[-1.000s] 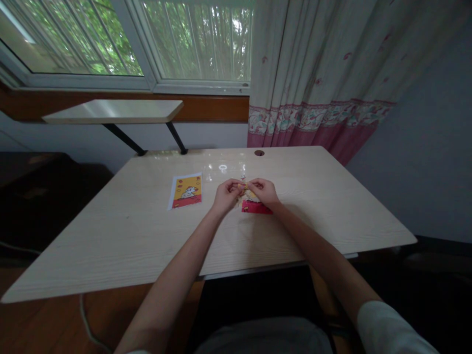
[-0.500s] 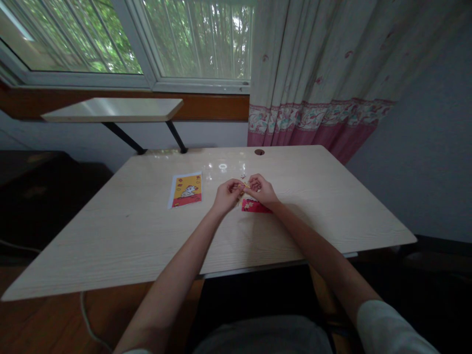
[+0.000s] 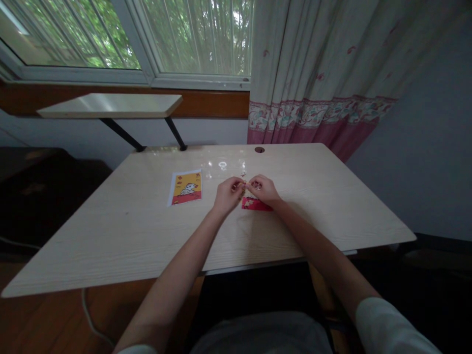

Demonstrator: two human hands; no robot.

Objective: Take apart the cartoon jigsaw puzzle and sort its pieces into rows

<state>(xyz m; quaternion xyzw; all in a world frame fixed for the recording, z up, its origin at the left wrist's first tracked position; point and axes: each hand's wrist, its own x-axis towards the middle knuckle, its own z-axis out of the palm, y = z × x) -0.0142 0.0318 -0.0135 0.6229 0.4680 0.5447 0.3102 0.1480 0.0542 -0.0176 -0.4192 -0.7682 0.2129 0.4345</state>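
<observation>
My left hand (image 3: 227, 192) and my right hand (image 3: 263, 189) meet above the table, thumbs and fingers pinched together at the tips. Something small and yellowish is between the fingertips, too tiny and covered to name. Just under my right hand lies a flat red printed patch (image 3: 254, 204) with pale shapes at its left end, partly hidden by that hand and wrist. A small dark-and-white bit (image 3: 243, 173) lies beyond the fingertips. To the left, a printed picture sheet (image 3: 187, 188) shows a white animal on yellow and red.
The pale wooden table (image 3: 129, 236) carries a raised shelf (image 3: 118, 105) on black legs at the back left. A round cable hole (image 3: 259, 150) sits near the rear edge. Behind are a window and a patterned curtain (image 3: 313, 98). A cable (image 3: 88, 314) hangs below.
The fingertips of both hands have shifted slightly while staying pinched together, and less yellow shows between them. The whole view has moved a little; the picture sheet and red patch stay on the table.
</observation>
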